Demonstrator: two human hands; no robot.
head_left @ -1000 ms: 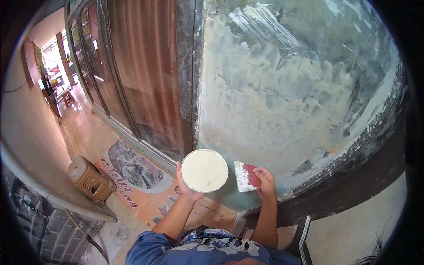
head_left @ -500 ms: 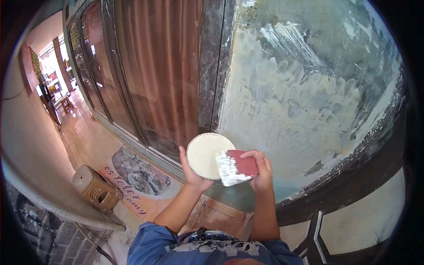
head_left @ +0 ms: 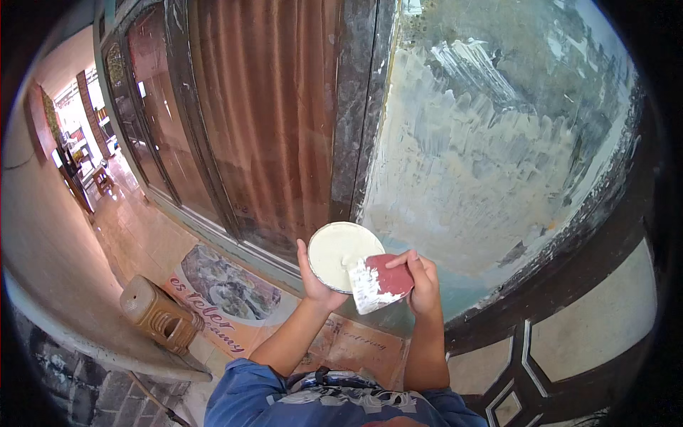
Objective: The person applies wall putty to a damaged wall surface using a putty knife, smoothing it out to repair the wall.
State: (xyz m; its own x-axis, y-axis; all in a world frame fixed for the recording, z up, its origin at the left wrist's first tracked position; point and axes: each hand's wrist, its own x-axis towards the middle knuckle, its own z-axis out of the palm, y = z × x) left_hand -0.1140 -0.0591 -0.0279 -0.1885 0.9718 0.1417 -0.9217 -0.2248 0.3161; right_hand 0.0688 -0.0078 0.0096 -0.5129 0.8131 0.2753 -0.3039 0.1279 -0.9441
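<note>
My left hand (head_left: 321, 292) supports a round tub (head_left: 346, 223) from its left and underside, the thumb up along its side. Cream-white paste (head_left: 334, 245) fills the tub, with a small dent in its surface beside the scraper. In my right hand (head_left: 425, 287) is a flat red scraper (head_left: 393, 277), gripped at its right end with a finger stretched along its face. White paste coats the left part of the scraper. It overlaps the lower right rim of the tub in this view; part of that rim is hidden behind it.
A wall (head_left: 469, 171) with patchy whitish smears rises ahead to the right. Left of it stands a glazed frame with a brown curtain (head_left: 263, 107). A brown stool (head_left: 158, 313) and a printed banner (head_left: 231, 288) are on the floor to the left.
The scraper has shifted slightly down against the tub, and a dent now shows in the paste. The whole view has moved a little. Both hands keep their hold.
</note>
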